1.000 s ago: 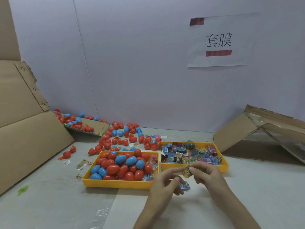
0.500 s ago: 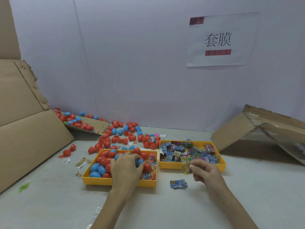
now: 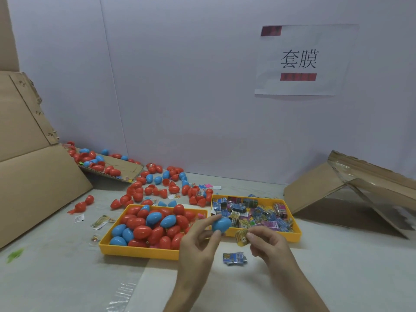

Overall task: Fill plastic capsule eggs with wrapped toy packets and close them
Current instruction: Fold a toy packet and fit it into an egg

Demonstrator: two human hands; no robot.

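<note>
My left hand (image 3: pixel 198 246) holds a blue capsule egg (image 3: pixel 221 224) between thumb and fingertips, lifted just in front of the two trays. My right hand (image 3: pixel 267 243) pinches a yellow wrapped toy packet (image 3: pixel 241 237) right beside the egg. A blue wrapped packet (image 3: pixel 234 258) lies on the table below both hands. The left yellow tray (image 3: pixel 137 249) is full of red and blue eggs. The right yellow tray (image 3: pixel 295 233) holds several wrapped packets.
Many red and blue eggs (image 3: pixel 155 185) lie loose on the table behind the trays and on a cardboard flap (image 3: pixel 121 167). Large cardboard sheets lean at the left (image 3: pixel 33 188) and right (image 3: pixel 351 188). A few small packets (image 3: pixel 100 221) lie left of the egg tray.
My left hand left the egg tray with a blue egg and brought it up beside my right hand, which still holds the yellow packet.
</note>
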